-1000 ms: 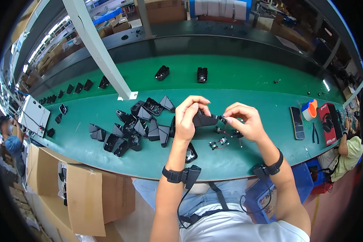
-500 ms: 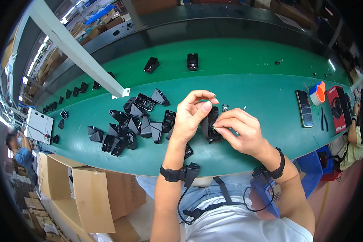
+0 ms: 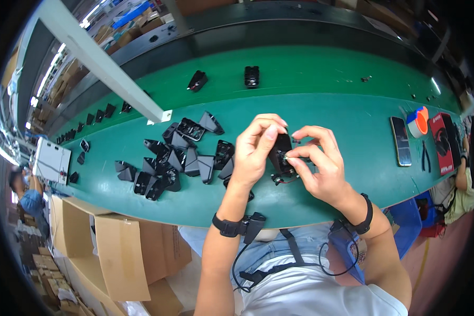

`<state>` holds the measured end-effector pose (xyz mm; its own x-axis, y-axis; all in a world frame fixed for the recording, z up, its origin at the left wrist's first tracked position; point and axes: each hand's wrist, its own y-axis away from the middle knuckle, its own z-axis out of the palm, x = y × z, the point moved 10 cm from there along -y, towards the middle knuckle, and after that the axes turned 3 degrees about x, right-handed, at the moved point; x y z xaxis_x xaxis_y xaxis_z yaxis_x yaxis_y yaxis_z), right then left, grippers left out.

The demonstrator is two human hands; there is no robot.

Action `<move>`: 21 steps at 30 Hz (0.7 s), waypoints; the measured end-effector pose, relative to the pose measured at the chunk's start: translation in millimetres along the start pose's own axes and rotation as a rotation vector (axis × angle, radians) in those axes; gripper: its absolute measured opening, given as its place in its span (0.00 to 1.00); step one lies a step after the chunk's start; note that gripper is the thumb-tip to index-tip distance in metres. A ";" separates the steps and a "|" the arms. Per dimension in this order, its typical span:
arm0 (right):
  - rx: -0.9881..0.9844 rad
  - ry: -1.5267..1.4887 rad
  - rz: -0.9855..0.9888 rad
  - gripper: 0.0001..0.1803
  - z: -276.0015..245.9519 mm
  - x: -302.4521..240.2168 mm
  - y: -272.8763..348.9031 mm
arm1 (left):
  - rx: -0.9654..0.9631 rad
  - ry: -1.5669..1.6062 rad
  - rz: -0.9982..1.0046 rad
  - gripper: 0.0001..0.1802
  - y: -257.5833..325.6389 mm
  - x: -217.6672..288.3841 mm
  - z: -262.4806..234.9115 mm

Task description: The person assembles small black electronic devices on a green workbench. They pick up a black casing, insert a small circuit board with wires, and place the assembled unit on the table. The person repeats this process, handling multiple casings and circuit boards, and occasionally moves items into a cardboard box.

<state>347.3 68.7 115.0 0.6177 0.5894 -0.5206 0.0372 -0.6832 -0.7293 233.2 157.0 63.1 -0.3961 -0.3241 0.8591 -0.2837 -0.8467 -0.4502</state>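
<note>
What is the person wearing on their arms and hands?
Both forearms are bare, with no sleeves and no gloves on the left hand or the right hand. Each wrist has a black band: the left band carries a small black box with a thin black cable hanging from it. The right band is plain.

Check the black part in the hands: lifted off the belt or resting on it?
Lifted. The left hand and right hand pinch the black part between them above the green belt, nothing under it.
</note>
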 end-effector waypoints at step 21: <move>-0.302 -0.164 -0.028 0.18 46.7 -13.9 11.7 | 0.383 -0.218 0.171 0.10 18.8 4.7 -25.5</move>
<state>302.4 72.6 92.9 0.4793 0.6542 -0.5851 0.2982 -0.7484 -0.5925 203.8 150.3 52.5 -0.2047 -0.5187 0.8301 0.1283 -0.8550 -0.5025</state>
